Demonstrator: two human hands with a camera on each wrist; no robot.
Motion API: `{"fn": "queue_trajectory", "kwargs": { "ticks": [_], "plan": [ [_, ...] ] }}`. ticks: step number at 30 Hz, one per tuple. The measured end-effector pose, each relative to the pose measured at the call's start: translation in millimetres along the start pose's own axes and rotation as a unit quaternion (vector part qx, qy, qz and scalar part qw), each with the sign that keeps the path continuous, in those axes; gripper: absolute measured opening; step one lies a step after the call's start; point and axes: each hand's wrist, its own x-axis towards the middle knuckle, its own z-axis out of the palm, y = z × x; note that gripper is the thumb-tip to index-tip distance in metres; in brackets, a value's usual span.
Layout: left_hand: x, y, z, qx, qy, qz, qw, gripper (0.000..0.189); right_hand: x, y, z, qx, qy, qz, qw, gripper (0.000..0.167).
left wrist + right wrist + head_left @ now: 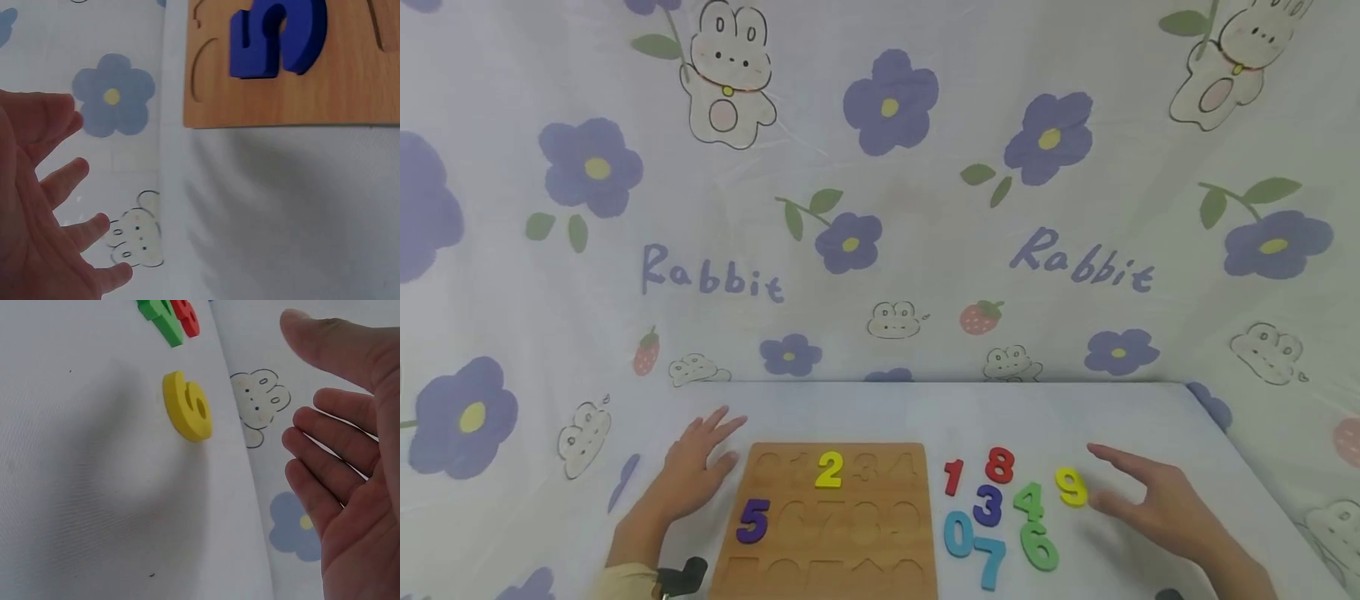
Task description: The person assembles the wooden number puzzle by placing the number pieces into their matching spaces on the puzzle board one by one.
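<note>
My left hand (696,467), fingers spread and holding nothing, is beside the left edge of a wooden number board (827,546). The purple number 5 (752,522) lies at that edge of the board, and the yellow number 2 (830,470) is in its top row. At the right, my right hand (1157,500) has its fingers extended with nothing in them. Nearest to it is the yellow number 9 (1071,487), standing alone in the right wrist view. In the left wrist view, the 5 (278,37) rises thick above the board's surface.
Right of the board lie loose numbers: a red 1 (953,477), a red 8 (1000,465), a purple 3 (988,506), a green 4 (1029,501), a green 6 (1039,547), a blue 0 (958,534) and a blue 7 (990,562). A rabbit-patterned curtain (895,200) hangs behind the white table.
</note>
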Motion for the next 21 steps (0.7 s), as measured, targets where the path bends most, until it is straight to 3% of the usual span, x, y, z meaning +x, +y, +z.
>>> {"fn": "queue_trajectory", "kwargs": {
  "ticks": [8, 14, 16, 21],
  "plan": [
    [19.6, -8.7, 29.5, 0.015, -0.092, -0.037, 0.9949, 0.052, 8.8, 15.8, 12.7, 0.019, -0.025, 0.002, 0.9995, 0.075],
    [21.6, -15.8, 41.4, -0.004, -0.166, -0.075, 0.9834, 0.056, 16.0, 22.6, 21.6, 0.036, -0.051, 0.01, 0.998, 0.071],
    [20.4, -16.7, 43.0, -0.001, -0.178, -0.082, 0.9806, 0.057, 18.7, 23.7, 24.2, 0.038, -0.053, 0.005, 0.9978, 0.071],
    [20.4, -18.6, 44.3, 0.005, -0.173, -0.08, 0.9816, 0.061, 25.1, 26.6, 31.4, 0.033, -0.056, 0.007, 0.9979, 0.073]
  ]
}}
